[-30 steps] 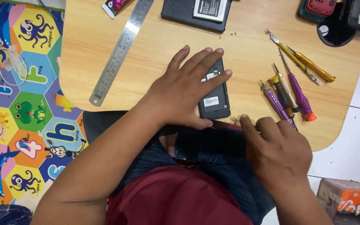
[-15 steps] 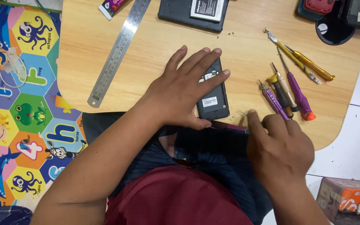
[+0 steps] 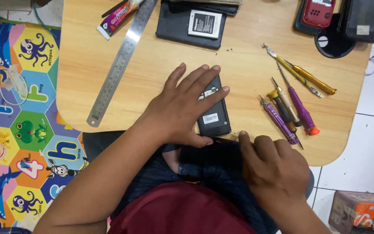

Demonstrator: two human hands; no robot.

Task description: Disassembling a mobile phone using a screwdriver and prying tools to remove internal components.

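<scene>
My left hand (image 3: 185,106) lies flat, fingers spread, on a black phone (image 3: 215,117) with its back cover off, pressing it against the wooden table (image 3: 161,65) near the front edge. My right hand (image 3: 278,167) is curled at the table's front edge just right of the phone, fingertips pinched together by the phone's lower right corner. Whether it holds a small thing I cannot tell.
Several screwdrivers (image 3: 291,110) with purple, yellow and black handles lie right of the phone. A steel ruler (image 3: 120,65) lies diagonally at left. A glue tube (image 3: 117,17), another opened phone with battery (image 3: 195,24), a red phone (image 3: 321,13) and black covers (image 3: 360,21) line the far edge. A cardboard box (image 3: 362,212) sits on the floor.
My left hand stays pressed on the phone. My right hand has shifted slightly at the table edge, near the phone's lower corner.
</scene>
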